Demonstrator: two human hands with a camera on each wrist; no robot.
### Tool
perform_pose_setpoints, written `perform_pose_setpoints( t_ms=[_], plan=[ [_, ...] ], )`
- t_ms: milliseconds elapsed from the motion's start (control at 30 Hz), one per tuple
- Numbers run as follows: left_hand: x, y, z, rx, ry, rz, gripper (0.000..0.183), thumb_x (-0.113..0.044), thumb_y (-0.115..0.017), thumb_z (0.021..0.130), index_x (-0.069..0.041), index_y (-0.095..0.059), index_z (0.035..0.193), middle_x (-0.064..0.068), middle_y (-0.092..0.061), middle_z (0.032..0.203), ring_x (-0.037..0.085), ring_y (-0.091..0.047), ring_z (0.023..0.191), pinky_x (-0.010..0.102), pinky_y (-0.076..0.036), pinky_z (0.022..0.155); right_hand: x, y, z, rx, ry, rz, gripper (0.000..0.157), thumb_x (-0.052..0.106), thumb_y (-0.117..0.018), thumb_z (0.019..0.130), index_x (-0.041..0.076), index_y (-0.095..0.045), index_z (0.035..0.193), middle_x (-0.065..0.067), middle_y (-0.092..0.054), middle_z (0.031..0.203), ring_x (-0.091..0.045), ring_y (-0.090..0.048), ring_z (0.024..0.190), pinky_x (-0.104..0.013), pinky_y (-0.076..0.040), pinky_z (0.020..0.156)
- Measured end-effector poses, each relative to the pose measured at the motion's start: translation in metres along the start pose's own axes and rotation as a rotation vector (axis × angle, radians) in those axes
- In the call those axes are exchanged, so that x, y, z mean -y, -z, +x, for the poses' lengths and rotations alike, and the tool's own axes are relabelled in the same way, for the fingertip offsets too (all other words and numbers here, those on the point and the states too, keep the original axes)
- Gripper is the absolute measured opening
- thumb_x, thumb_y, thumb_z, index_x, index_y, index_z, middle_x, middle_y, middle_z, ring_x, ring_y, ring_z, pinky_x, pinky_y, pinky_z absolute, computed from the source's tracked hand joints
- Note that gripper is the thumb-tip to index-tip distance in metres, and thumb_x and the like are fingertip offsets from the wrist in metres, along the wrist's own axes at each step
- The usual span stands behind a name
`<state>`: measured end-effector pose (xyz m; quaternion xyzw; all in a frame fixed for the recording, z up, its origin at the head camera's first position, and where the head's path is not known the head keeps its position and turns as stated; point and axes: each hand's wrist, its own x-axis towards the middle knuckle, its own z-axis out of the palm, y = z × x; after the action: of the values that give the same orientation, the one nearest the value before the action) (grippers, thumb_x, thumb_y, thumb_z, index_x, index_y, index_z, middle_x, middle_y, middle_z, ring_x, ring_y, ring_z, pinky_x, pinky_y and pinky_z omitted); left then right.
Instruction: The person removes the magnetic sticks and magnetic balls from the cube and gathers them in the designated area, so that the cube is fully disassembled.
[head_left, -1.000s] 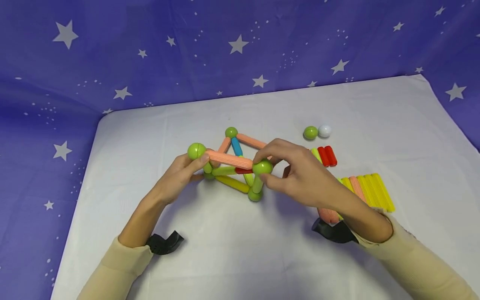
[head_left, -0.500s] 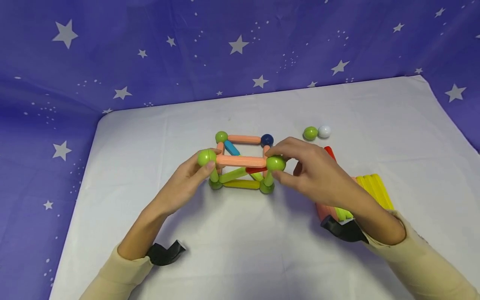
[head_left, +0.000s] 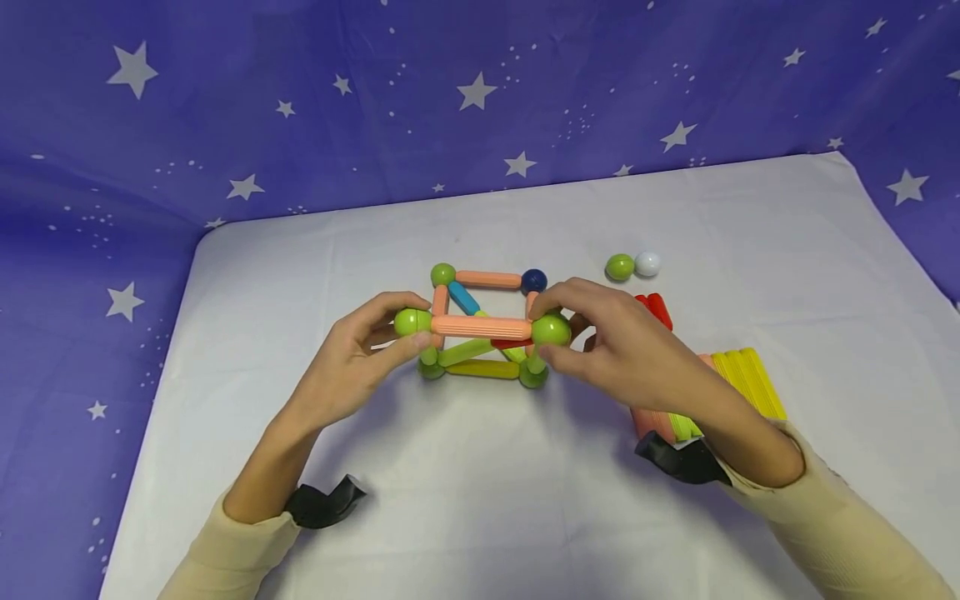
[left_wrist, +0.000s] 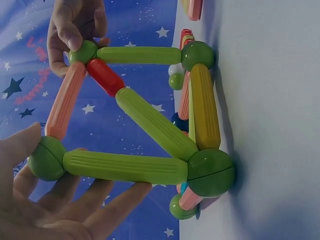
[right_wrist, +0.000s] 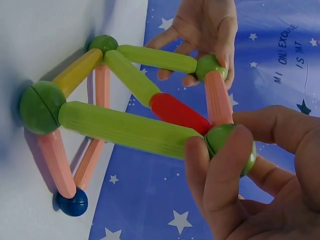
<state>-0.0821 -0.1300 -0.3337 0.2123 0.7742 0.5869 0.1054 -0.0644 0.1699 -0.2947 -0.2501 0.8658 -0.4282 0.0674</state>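
In the head view, a frame of plastic rods and balls stands on the white cloth. My left hand (head_left: pixel 337 367) holds its upper left green ball (head_left: pixel 412 322) between thumb and fingers. At the upper right green ball (head_left: pixel 551 330), my right hand (head_left: pixel 611 354) pinches with thumb and fingertips. A salmon rod (head_left: pixel 482 327) joins these two balls. Light green uprights (right_wrist: pixel 127 129) run down to the lower balls, with a yellow rod (head_left: pixel 483 368) between those. A red rod (right_wrist: pixel 179 113) and a light green rod (right_wrist: pixel 131 79) form a diagonal. Behind lie a navy ball (head_left: pixel 534 281) and a blue rod (head_left: pixel 463 297).
A loose green ball (head_left: pixel 620 267) and a white ball (head_left: pixel 647 264) sit at the back right. Short red rods (head_left: pixel 658 310) and a row of yellow rods (head_left: pixel 750 382) lie partly behind the right arm. A purple star-patterned cloth (head_left: pixel 480 133) hangs behind the table.
The frame has swung square to the view, its top shifting right with both hands, and the navy ball now shows. Most recently the left thumb and fingers have shifted slightly around their ball.
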Motion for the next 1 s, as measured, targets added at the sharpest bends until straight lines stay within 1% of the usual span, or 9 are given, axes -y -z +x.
perform_pose_setpoints(
  t_ms=[100, 167, 300, 367, 467, 567, 700, 867, 1000],
  plan=[
    [0.0005, 0.0002, 0.0005, 0.005, -0.007, 0.005, 0.026, -0.011, -0.065, 0.097, -0.012, -0.061, 0.123, 0.009, -0.065, 0.11, 0.031, -0.066, 0.101, 0.035, -0.053, 0.078, -0.0003, -0.0015, 0.0015, -0.006, 0.003, 0.026, 0.025, -0.001, -0.068, 0.086, 0.016, -0.064, 0.105, 0.006, -0.061, 0.1, -0.013, -0.059, 0.085, -0.03, -0.054, 0.068],
    [0.0007, 0.0001, 0.0009, 0.006, -0.008, 0.01, 0.027, -0.012, -0.065, 0.096, -0.013, -0.062, 0.123, 0.007, -0.065, 0.111, 0.031, -0.066, 0.101, 0.035, -0.053, 0.078, -0.0008, -0.0021, 0.0018, -0.009, 0.006, 0.037, 0.025, -0.002, -0.064, 0.086, 0.016, -0.064, 0.102, 0.005, -0.06, 0.098, -0.013, -0.058, 0.084, -0.029, -0.052, 0.065],
    [0.0007, 0.0, 0.0009, -0.001, -0.009, 0.018, 0.028, -0.012, -0.066, 0.096, -0.013, -0.062, 0.123, 0.005, -0.065, 0.112, 0.028, -0.066, 0.101, 0.036, -0.053, 0.079, -0.0014, -0.0023, 0.0024, -0.007, 0.011, 0.042, 0.027, -0.002, -0.057, 0.086, 0.019, -0.065, 0.099, 0.004, -0.058, 0.097, -0.014, -0.055, 0.079, -0.03, -0.049, 0.06],
    [0.0005, 0.0002, 0.0006, -0.012, -0.004, 0.02, 0.028, -0.013, -0.067, 0.095, -0.013, -0.062, 0.123, 0.004, -0.066, 0.111, 0.027, -0.066, 0.101, 0.036, -0.054, 0.08, -0.0012, -0.0023, 0.0028, -0.005, 0.012, 0.035, 0.026, -0.002, -0.056, 0.086, 0.02, -0.066, 0.097, 0.004, -0.058, 0.097, -0.013, -0.054, 0.077, -0.03, -0.048, 0.058],
    [0.0005, 0.0008, 0.0002, -0.028, 0.009, 0.022, 0.029, -0.013, -0.068, 0.095, -0.012, -0.062, 0.123, 0.005, -0.067, 0.109, 0.025, -0.066, 0.099, 0.036, -0.054, 0.081, -0.0005, -0.0027, 0.0032, -0.006, -0.004, 0.024, 0.026, -0.002, -0.055, 0.086, 0.02, -0.067, 0.096, 0.003, -0.058, 0.097, -0.013, -0.054, 0.073, -0.029, -0.047, 0.057],
    [0.0007, 0.0015, -0.0001, -0.038, 0.026, 0.023, 0.03, -0.014, -0.069, 0.094, -0.012, -0.062, 0.124, 0.005, -0.066, 0.111, 0.025, -0.066, 0.098, 0.035, -0.053, 0.08, 0.0003, -0.0037, 0.0035, -0.01, -0.027, 0.028, 0.027, -0.003, -0.055, 0.085, 0.018, -0.066, 0.095, 0.003, -0.058, 0.098, -0.014, -0.054, 0.073, -0.029, -0.046, 0.058],
    [0.0009, 0.0024, -0.0001, -0.038, 0.034, 0.019, 0.031, -0.014, -0.069, 0.094, -0.012, -0.062, 0.124, 0.005, -0.066, 0.112, 0.025, -0.066, 0.096, 0.034, -0.053, 0.079, 0.0014, -0.005, 0.0048, -0.018, -0.047, 0.017, 0.025, -0.004, -0.056, 0.082, 0.016, -0.064, 0.095, 0.001, -0.058, 0.096, -0.016, -0.053, 0.074, -0.029, -0.045, 0.059],
    [0.0007, 0.0029, 0.0002, -0.027, 0.035, 0.006, 0.031, -0.013, -0.069, 0.094, -0.012, -0.062, 0.124, 0.006, -0.066, 0.111, 0.026, -0.066, 0.097, 0.034, -0.053, 0.079, 0.0023, -0.006, 0.0075, -0.034, -0.069, 0.031, 0.019, -0.006, -0.058, 0.08, 0.009, -0.059, 0.091, -0.003, -0.056, 0.092, -0.02, -0.05, 0.07, -0.028, -0.043, 0.056],
    [0.0005, 0.003, 0.0007, -0.03, 0.036, 0.023, 0.032, -0.013, -0.069, 0.094, -0.012, -0.061, 0.125, 0.006, -0.065, 0.111, 0.024, -0.065, 0.098, 0.034, -0.053, 0.079, 0.001, -0.0063, 0.0079, -0.037, -0.075, 0.024, 0.018, -0.005, -0.06, 0.081, 0.009, -0.062, 0.092, -0.001, -0.057, 0.092, -0.02, -0.051, 0.071, -0.028, -0.044, 0.058]
  ],
)
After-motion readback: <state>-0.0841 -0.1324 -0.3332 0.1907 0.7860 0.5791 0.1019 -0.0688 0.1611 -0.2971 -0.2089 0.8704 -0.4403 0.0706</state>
